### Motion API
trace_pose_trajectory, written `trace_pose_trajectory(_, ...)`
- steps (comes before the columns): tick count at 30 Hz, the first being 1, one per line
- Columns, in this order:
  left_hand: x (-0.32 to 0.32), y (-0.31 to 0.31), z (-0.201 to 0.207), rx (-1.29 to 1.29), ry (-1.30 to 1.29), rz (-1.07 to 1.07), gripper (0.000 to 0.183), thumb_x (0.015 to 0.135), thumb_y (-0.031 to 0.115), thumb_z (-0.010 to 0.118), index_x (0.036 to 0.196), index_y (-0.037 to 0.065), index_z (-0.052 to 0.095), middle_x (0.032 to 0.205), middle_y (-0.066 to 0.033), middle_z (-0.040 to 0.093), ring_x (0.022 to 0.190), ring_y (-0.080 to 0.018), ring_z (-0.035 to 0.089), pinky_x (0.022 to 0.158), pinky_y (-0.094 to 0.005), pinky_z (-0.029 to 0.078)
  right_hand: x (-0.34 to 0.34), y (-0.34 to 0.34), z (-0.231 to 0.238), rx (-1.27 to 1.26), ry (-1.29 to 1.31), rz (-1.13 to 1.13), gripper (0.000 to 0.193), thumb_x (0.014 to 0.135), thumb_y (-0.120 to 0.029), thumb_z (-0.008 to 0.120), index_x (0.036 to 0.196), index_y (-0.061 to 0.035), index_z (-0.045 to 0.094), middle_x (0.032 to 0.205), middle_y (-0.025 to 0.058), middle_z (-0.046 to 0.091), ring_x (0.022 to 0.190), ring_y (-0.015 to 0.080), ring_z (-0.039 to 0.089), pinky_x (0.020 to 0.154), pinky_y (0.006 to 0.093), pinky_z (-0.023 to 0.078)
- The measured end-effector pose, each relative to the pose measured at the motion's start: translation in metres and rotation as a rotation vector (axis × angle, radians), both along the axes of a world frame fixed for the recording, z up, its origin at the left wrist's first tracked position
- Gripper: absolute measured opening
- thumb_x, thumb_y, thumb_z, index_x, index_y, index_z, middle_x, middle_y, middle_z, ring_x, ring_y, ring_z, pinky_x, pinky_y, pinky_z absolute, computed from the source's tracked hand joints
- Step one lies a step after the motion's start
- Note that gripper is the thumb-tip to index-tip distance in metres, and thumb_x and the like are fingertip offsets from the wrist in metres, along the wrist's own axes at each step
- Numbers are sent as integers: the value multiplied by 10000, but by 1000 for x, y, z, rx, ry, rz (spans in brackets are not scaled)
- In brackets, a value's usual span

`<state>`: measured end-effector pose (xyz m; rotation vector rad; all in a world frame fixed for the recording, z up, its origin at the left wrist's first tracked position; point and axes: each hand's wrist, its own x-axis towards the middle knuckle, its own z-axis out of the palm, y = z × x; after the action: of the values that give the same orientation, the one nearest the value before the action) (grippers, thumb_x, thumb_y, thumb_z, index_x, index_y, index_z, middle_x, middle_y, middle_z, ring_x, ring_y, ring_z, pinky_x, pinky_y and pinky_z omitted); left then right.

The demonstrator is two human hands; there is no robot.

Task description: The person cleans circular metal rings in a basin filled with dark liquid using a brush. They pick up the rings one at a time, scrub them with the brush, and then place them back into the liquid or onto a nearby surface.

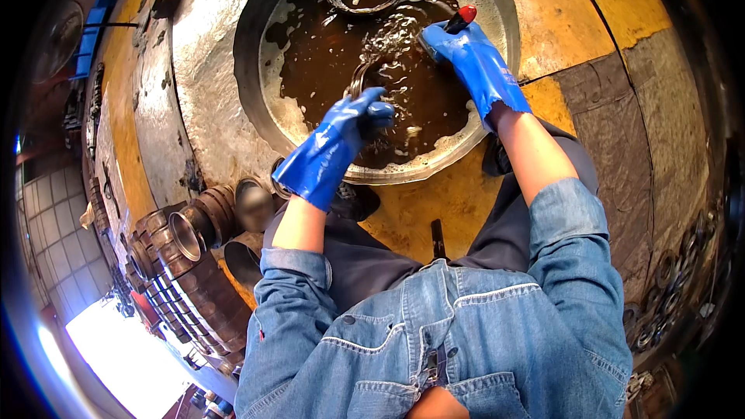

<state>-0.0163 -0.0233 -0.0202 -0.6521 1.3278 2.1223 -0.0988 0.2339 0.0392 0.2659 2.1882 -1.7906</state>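
My left hand (330, 140), in a blue rubber glove, is closed on a few thin metal rings (359, 77) that stick up past the fingers over the dark liquid. My right hand (469, 58), gloved alike, grips a tool with a red and black handle (463, 17); its working end is hard to make out. Both hands are over a wide round tub (250, 70) of brown, foamy liquid (326, 54). Ripples and splashes show between them. More thin metal rings (349, 4) lie together at the tub's far side, partly in the liquid.
Rusty cylindrical metal parts (186, 233) are stacked to my left, near my knee. Metal plates (209, 54) and yellow flooring (551, 15) surround the tub. A brown mat (613, 124) lies at right, with a heap of small metal parts (675, 279) beyond it.
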Motion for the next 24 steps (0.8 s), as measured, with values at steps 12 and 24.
trace_pose_trajectory(12,25,-21,21,-240,205,-47,329,990,97,674,1284,-50,656,1118,-151,770,989,-219,725,925,-356,573,-20,-79,-53,109,110,642,328,878,-364,658,761,-61,708,845,109,732,779,212,664,787,348,524)
trace_pose_trajectory(24,27,-17,36,-210,187,-54,300,992,121,666,1218,-76,674,1082,-166,778,911,-206,709,890,-313,541,-14,-69,-29,178,-117,616,437,849,-427,654,1060,-52,735,940,191,751,905,307,728,854,418,556)
